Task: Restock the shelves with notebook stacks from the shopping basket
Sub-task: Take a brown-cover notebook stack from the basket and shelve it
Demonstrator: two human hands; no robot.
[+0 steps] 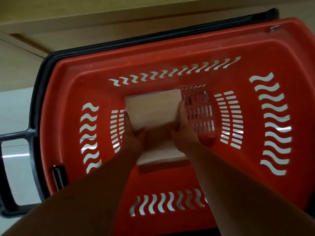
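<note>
A red shopping basket (pixel 170 53) with slotted walls fills the view below me. Deep inside it lies a pale pinkish notebook stack (pixel 153 109), seen from above. My left hand (pixel 132 135) grips the stack's left edge, thumb on top near its front corner. My right hand (pixel 182 128) grips the right edge, fingers running along the side. Both forearms reach down into the basket. More pale notebooks (pixel 162 155) show beneath and nearer to me, partly hidden by my hands.
The basket has a black rim (pixel 153 35) and a dark grey pull handle (pixel 10 137) at the left. It stands on a shiny pale tiled floor (pixel 15 106). A beige base or shelf plinth (pixel 85 16) runs along the top of the view.
</note>
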